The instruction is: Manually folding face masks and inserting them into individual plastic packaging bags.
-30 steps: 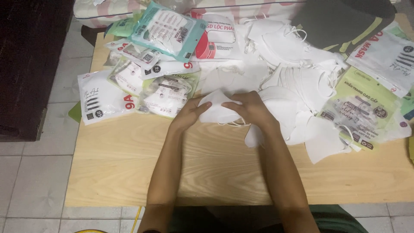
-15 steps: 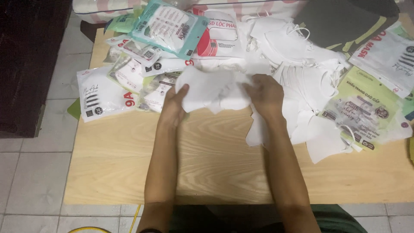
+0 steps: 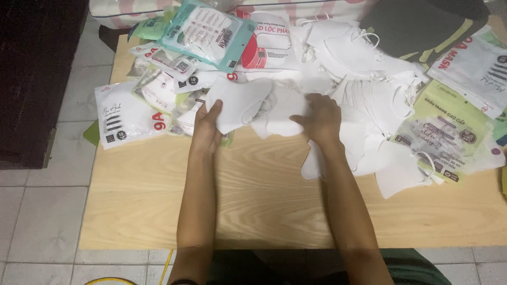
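While you hold the white face masks (image 3: pixel 248 103) spread between your hands, they sit just above the far middle of the wooden worktop (image 3: pixel 264 200), over the edge of the packet pile. Your left hand (image 3: pixel 207 124) is pinched shut on the lower left corner of the nearest mask, thumb on top. Your right hand (image 3: pixel 322 119) lies flatter, fingers curled over the right side of the layered masks, pressing them down more than gripping them. Several layers overlap here, so a weak pinch could let the lower ones slide out and mix with the loose heap of white masks (image 3: pixel 380 105) touching your right hand; I judge that the likeliest slip. Ear loops in that heap could also snag your fingers and drag extra pieces along. To your left, the sealed mask packets (image 3: pixel 158 89) lie stacked unevenly, with a teal packet (image 3: pixel 206 31) on top, and a nudge from your left wrist could shift them toward the worktop's edge.
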